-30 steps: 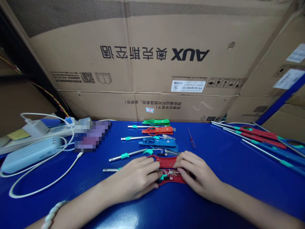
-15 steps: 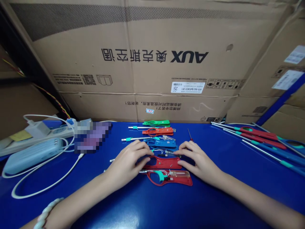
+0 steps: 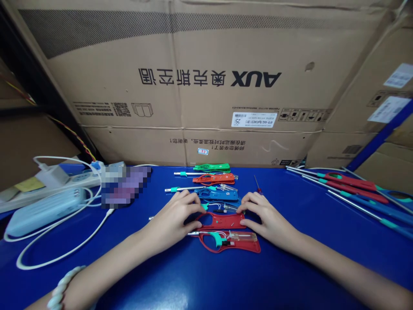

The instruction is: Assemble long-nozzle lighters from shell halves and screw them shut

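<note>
A red lighter casing half [image 3: 222, 221] lies between my hands, with its inner side up and a handle loop at its left end. My left hand [image 3: 179, 213] grips that loop end between thumb and fingers. At the other end, my right hand [image 3: 263, 215] pinches the casing's right edge. Just nearer to me is an opened red lighter [image 3: 254, 245] holding a clear fuel tank [image 3: 243, 236], a teal trigger [image 3: 217, 238] and white wires. Behind the casing half, another clear tank [image 3: 229, 208] with wires and a black igniter piece is partly hidden by my fingers.
Farther back are blue [image 3: 222, 195], orange [image 3: 219, 178] and green [image 3: 216, 167] lighter parts. A small screwdriver [image 3: 258, 186] lies behind my right hand. Several long lighters [image 3: 351, 185] rest at right; a power bank [image 3: 47, 211] and white cables at left. A cardboard wall [image 3: 206, 103] stands behind.
My left thumb has shifted slightly left and toward me, showing more of the red casing's loop. My right hand stays almost where it was at the other end.
</note>
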A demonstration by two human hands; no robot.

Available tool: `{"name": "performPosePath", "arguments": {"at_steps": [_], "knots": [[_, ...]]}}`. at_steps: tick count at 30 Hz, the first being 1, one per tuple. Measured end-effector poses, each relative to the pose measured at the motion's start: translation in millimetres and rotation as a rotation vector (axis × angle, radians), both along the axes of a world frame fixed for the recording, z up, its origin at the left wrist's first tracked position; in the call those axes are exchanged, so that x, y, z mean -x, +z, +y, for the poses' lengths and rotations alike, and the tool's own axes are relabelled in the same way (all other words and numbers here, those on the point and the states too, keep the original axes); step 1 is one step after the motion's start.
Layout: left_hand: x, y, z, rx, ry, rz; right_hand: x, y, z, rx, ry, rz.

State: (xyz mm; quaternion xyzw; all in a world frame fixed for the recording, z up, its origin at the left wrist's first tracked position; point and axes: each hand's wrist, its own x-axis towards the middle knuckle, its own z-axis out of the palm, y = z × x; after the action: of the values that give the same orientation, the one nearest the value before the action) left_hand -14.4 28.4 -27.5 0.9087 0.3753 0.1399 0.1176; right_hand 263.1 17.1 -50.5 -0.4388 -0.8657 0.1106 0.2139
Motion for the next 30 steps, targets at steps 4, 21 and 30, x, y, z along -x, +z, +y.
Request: {"name": "performPosePath", "arguments": {"at_steps": [4,21,30], "knots": [[1,-2.5,3,0.000,-0.005,-0.004,-2,-1.5,2,-0.022,0.024,-0.016],[1,-9.1,7,-0.005,0.023,-0.031,5,1.7,7,-0.191,0.096,-0.115],[-1,-0.1,2,0.201,-0.046,-0.178,4,-3.8,4,-0.341,0.156,-0.109]]}}
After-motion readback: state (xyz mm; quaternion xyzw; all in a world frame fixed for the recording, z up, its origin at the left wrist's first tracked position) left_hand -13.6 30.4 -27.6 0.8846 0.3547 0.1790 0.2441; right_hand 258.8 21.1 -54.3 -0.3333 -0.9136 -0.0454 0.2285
